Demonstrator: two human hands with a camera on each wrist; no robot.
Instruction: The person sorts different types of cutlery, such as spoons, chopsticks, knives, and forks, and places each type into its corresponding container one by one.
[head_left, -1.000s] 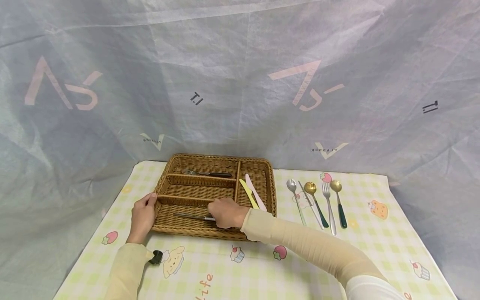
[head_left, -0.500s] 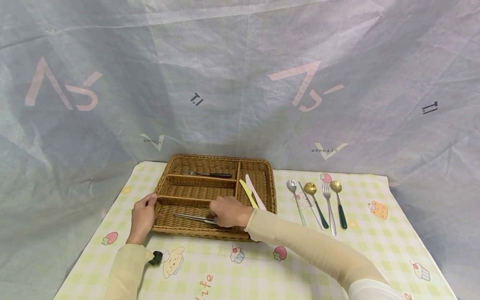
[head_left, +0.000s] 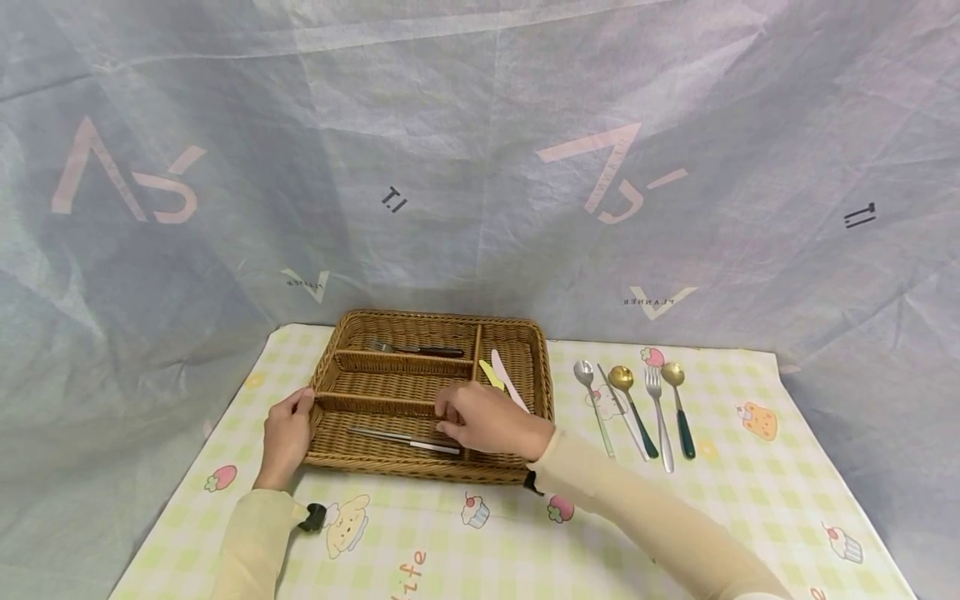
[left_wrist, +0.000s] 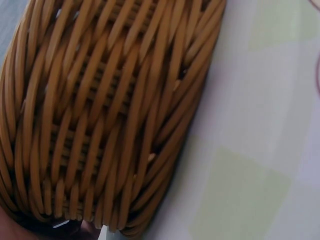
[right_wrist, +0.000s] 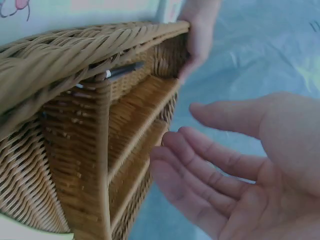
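A brown wicker cutlery tray with several compartments lies on the table. My left hand grips its left end, thumb over the rim; the curled fingertips are mostly hidden. In the front compartment lie slim chopsticks, dark at the left and pale at the right. Just above their right end is my right hand, which holds nothing. The right wrist view shows its fingers relaxed and loosely bent, with the palm bare. Beneath that hand, a yellow knife and a pink knife are partly covered.
A dark-handled fork lies in the back compartment. Right of the tray stand in a row a silver spoon, a slim stick, a gold spoon, a silver fork and another gold spoon. A grey curtain hangs behind.
My right hand has let go of the chopsticks, which now lie in the front compartment. It has risen and shifted right, its fingers loosening. The left hand stays on the tray.
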